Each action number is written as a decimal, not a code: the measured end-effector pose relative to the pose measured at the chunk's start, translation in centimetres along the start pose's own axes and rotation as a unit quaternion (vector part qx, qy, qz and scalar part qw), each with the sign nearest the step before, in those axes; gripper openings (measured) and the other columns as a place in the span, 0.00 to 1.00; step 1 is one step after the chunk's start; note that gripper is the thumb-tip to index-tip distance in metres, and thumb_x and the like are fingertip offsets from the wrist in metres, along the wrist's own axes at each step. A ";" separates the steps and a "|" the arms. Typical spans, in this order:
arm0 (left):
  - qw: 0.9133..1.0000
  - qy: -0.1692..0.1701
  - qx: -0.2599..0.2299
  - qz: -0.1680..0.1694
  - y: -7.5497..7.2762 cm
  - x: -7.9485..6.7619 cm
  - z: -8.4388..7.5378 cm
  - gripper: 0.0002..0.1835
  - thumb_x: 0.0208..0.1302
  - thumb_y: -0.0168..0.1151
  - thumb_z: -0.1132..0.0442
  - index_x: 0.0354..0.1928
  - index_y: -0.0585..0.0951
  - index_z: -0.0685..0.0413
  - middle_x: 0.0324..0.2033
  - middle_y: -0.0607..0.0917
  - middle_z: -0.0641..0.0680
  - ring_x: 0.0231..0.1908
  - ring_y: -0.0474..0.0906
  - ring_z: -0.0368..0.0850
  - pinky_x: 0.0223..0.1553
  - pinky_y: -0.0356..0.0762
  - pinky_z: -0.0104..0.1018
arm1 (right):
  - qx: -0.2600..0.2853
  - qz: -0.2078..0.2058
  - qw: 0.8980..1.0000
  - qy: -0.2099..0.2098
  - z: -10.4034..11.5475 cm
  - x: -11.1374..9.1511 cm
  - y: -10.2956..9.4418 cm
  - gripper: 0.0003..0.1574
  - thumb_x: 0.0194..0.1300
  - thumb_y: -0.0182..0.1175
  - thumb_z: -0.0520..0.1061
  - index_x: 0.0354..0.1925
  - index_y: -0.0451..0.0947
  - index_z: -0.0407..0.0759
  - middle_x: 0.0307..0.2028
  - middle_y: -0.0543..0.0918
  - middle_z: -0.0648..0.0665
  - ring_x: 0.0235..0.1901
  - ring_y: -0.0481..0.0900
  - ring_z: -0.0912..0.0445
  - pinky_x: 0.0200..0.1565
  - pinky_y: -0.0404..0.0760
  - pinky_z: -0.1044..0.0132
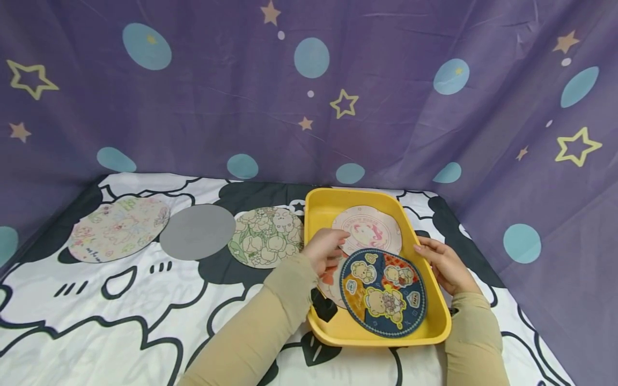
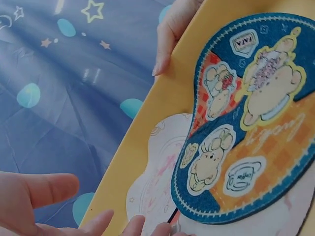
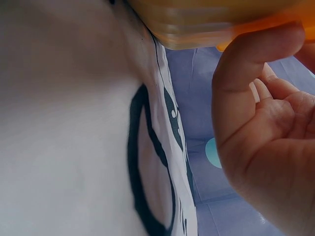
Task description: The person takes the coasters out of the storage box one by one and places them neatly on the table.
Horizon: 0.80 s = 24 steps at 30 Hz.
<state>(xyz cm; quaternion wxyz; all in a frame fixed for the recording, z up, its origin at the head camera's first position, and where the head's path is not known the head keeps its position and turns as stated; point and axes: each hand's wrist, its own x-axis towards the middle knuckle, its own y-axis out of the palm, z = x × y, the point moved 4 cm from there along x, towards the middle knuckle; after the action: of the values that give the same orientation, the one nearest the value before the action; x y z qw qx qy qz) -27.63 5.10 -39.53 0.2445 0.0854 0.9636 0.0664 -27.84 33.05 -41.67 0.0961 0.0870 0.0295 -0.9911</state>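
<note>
A yellow tray [image 1: 439, 321] stands on the cloth with several flat printed mats in it. On top lies a dark blue mat [image 1: 383, 292] with bear pictures, overlapping a pale pink mat [image 1: 369, 228] and another pink one with a red patch. My left hand [image 1: 327, 249] is over the tray's left side, fingers relaxed near the pink mats; its thumb stands out straight in the left wrist view. My right hand [image 1: 449, 268] grips the tray's right rim, thumb on top and the other fingers along the outer side.
Left of the tray, three mats lie in a row: a green patterned mat [image 1: 266, 237], a plain grey mat [image 1: 198, 231] and a pale mat with coloured drawings [image 1: 119, 229]. A black-and-white cartoon cloth [image 1: 135, 343] covers the table. A purple curtain [image 1: 217, 96] hangs behind.
</note>
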 end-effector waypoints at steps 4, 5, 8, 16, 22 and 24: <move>0.999 0.008 0.034 0.007 0.2 -0.2 0.1 0.26 0.69 0.57 0.56 0.67 0.71 0.57 0.69 0.69 0.62 0.65 0.69 0.60 0.66 0.69 0.54 | -0.001 -0.003 1.000 0.003 0.0 0.0 0.0 0.23 0.74 0.55 0.45 0.62 0.68 0.39 0.42 0.85 0.56 0.41 0.85 0.62 0.43 0.87 0.66; 0.999 0.009 0.041 0.009 0.2 -0.2 0.1 0.26 0.70 0.56 0.56 0.67 0.71 0.57 0.69 0.69 0.62 0.65 0.69 0.60 0.65 0.70 0.54 | -0.001 -0.004 1.000 0.004 0.0 0.0 0.0 0.22 0.74 0.55 0.45 0.62 0.69 0.40 0.42 0.85 0.56 0.41 0.85 0.62 0.43 0.87 0.66; 0.998 0.011 0.058 0.014 0.2 -0.3 0.2 0.27 0.70 0.56 0.56 0.68 0.69 0.57 0.69 0.69 0.61 0.63 0.71 0.59 0.64 0.72 0.53 | 0.001 -0.003 1.000 0.005 0.1 0.0 0.0 0.21 0.74 0.55 0.45 0.61 0.70 0.41 0.41 0.85 0.56 0.41 0.85 0.62 0.43 0.87 0.67; 0.997 0.006 0.080 0.008 0.3 -0.3 0.3 0.24 0.70 0.57 0.56 0.64 0.74 0.57 0.57 0.76 0.62 0.52 0.75 0.55 0.55 0.79 0.48 | 0.002 -0.001 1.000 0.002 0.1 -0.1 0.0 0.22 0.75 0.55 0.45 0.62 0.69 0.39 0.42 0.86 0.56 0.42 0.85 0.61 0.43 0.87 0.66; 0.997 0.006 0.073 0.011 0.4 -0.2 0.4 0.19 0.71 0.57 0.58 0.60 0.76 0.57 0.51 0.78 0.60 0.42 0.74 0.48 0.42 0.81 0.35 | 0.003 -0.001 1.000 0.006 0.2 -0.1 0.0 0.22 0.74 0.55 0.45 0.62 0.69 0.40 0.42 0.86 0.56 0.42 0.85 0.61 0.43 0.87 0.66; 0.997 0.003 0.075 0.016 0.5 -0.2 0.4 0.18 0.70 0.58 0.59 0.58 0.76 0.58 0.45 0.80 0.58 0.37 0.75 0.45 0.36 0.80 0.30 | 0.005 0.000 1.000 0.006 0.1 -0.1 0.0 0.20 0.74 0.55 0.45 0.61 0.70 0.41 0.42 0.86 0.56 0.42 0.85 0.61 0.43 0.87 0.66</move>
<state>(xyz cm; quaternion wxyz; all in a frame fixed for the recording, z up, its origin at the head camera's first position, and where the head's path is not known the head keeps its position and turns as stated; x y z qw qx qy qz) -27.25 5.56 -39.71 0.2339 0.1186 0.9650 -0.0019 -27.76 33.02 -41.50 0.0951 0.0938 0.0255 -0.9907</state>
